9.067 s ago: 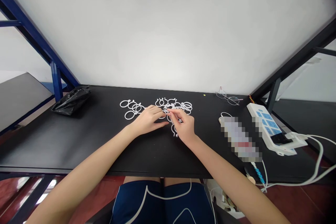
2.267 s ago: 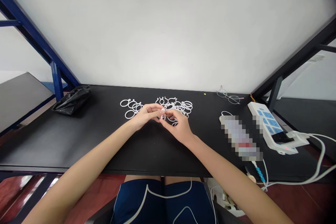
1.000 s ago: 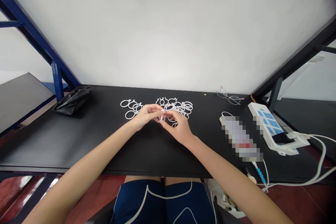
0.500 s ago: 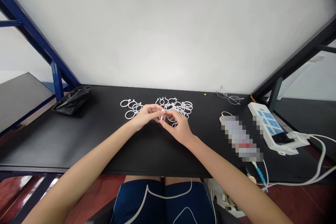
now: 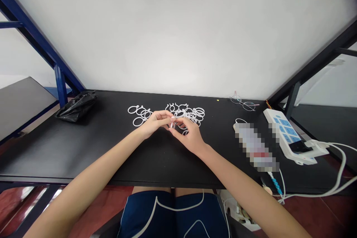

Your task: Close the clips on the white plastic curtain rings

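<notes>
My left hand (image 5: 155, 122) and my right hand (image 5: 190, 132) meet above the middle of the black table. Both are closed on one small white ring (image 5: 171, 124), pinched between thumbs and fingertips and partly hidden by them. Behind my right hand lies a heap of white plastic rings (image 5: 199, 111), some with an open gap and small knobbed ends. Left of my left hand is a smaller group of white rings (image 5: 138, 121), which look closed.
A black plastic bag (image 5: 76, 107) sits at the far left of the table (image 5: 83, 145). Toward the right are eyeglasses (image 5: 248, 106), a blurred-out phone (image 5: 255, 147) on a cable, and a white power strip (image 5: 290, 134) with chargers and cords. A white wall stands behind.
</notes>
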`<state>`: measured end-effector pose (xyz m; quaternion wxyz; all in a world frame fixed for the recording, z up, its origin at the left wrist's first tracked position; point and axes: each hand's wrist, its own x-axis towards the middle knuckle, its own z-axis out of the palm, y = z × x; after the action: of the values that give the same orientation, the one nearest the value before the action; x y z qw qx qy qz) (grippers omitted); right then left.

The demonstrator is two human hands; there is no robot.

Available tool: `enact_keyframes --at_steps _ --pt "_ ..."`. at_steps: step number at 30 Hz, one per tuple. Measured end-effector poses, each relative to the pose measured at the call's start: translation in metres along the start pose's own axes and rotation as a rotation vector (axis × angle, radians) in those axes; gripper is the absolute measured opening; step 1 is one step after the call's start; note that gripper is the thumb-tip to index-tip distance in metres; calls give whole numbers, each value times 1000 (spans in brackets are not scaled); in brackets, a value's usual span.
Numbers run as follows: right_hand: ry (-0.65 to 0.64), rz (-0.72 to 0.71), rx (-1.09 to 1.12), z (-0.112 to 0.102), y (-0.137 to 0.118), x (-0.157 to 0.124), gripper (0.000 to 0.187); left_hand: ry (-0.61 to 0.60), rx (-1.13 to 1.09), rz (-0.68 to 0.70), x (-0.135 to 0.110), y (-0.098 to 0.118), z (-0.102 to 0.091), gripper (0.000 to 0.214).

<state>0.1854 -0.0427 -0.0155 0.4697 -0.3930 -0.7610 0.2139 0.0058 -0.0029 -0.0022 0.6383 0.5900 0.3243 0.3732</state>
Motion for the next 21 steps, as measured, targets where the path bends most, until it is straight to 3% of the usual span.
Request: enact_keyframes --at_steps 21 --pt "16 4 -3 1 3 1 20 47 7 5 2 -5 -1 27"
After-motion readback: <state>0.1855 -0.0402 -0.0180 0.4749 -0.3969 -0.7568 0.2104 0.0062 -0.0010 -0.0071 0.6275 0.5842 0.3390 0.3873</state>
